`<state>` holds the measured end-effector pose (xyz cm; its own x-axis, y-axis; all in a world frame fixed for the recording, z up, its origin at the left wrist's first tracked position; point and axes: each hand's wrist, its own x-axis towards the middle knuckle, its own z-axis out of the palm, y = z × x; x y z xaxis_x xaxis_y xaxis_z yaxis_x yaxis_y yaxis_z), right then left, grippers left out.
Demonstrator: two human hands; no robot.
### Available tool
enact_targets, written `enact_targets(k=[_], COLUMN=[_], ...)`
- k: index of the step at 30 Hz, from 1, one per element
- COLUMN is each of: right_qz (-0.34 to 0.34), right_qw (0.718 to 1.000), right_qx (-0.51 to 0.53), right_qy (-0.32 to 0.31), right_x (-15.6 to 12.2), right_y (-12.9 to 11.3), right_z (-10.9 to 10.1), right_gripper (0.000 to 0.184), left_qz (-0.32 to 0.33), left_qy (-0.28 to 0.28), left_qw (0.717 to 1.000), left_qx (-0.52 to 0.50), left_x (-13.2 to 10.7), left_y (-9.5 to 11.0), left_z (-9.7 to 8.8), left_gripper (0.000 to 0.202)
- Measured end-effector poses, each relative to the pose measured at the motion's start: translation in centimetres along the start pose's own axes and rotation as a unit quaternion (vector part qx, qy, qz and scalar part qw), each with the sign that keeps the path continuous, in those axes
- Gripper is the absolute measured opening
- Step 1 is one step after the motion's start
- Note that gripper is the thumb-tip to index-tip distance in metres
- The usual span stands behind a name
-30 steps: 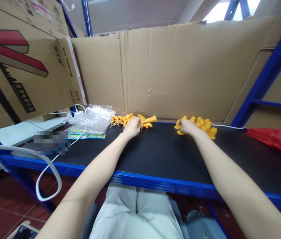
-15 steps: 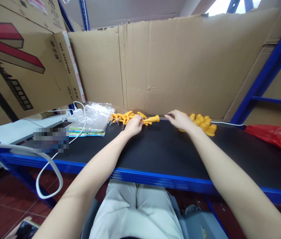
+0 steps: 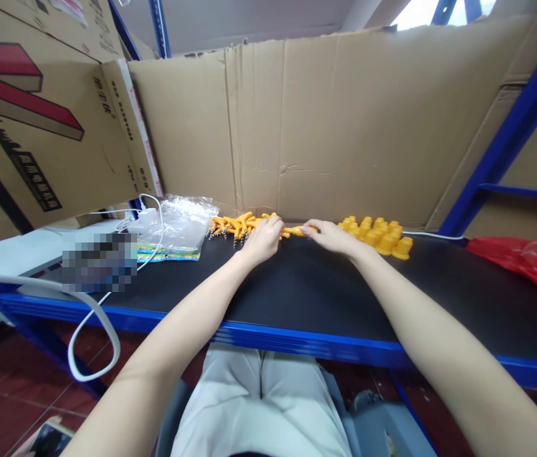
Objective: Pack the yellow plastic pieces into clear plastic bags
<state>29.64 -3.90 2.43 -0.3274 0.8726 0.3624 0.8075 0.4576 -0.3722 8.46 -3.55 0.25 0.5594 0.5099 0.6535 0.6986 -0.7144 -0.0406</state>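
Note:
My left hand [image 3: 265, 242] is closed around one end of an orange plastic stem [image 3: 294, 230], just above the black table surface. My right hand [image 3: 329, 237] pinches the stem's other end, covering much of it with the fingers. Beside my left hand lies a heap of orange branch-shaped plastic pieces [image 3: 234, 225], with thin dark-and-white spiral bits [image 3: 237, 242] along its front. Several yellow-orange cup-shaped pieces [image 3: 385, 240] stand close together on the right, partly behind my right wrist.
Clear plastic bags [image 3: 185, 219] with colourful edges lie left of the heap, crossed by a white cable [image 3: 160, 235]. A red plastic bag [image 3: 520, 260] lies at far right. Cardboard [image 3: 344, 127] walls the back. A blue rail [image 3: 306, 341] runs along the table's front.
My right hand has moved left from beside the cups and closed on the flared end of the orange stem. My left hand has shifted slightly right, still holding the stem.

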Motion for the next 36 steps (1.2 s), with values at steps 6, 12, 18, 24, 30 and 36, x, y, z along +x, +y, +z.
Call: enact_targets(k=[6,12,18,24,30,36], right_qz=[-0.051,-0.032,-0.135,-0.156,-0.144,0.016], right_qw=[0.996,0.991,0.957,0.92,0.913,0.923], right_qx=[0.027,-0.102,-0.253,-0.343,-0.351,-0.332], right_qy=[-0.069,-0.086,0.035,0.107,0.149,0.194], right_x=[-0.2,-0.5,-0.2,-0.2,0.0,-0.7], right_y=[-0.8,-1.6,-1.0,-1.6,-1.9,0.5], right_z=[-0.3,-0.4,0.4,0.4,0.4,-2.8], right_gripper=[0.032,0.021,0.014,0.022,0.022,0.02], left_qz=[-0.002,-0.024,-0.183,-0.308,-0.326,-0.33], left_qy=[-0.037,-0.074,-0.088,-0.158,-0.241,-0.215], left_qw=[0.998,0.997,0.961,0.839,0.665,0.69], left_qx=[0.047,-0.025,-0.187,-0.42,-0.627,-0.607], left_x=[-0.1,0.0,0.5,0.8,1.0,0.5], left_y=[0.6,0.5,0.5,0.3,-0.3,-0.7], left_z=[-0.2,0.7,1.2,0.0,-1.3,-1.7], left_gripper=[0.02,0.016,0.009,0.013,0.018,0.015])
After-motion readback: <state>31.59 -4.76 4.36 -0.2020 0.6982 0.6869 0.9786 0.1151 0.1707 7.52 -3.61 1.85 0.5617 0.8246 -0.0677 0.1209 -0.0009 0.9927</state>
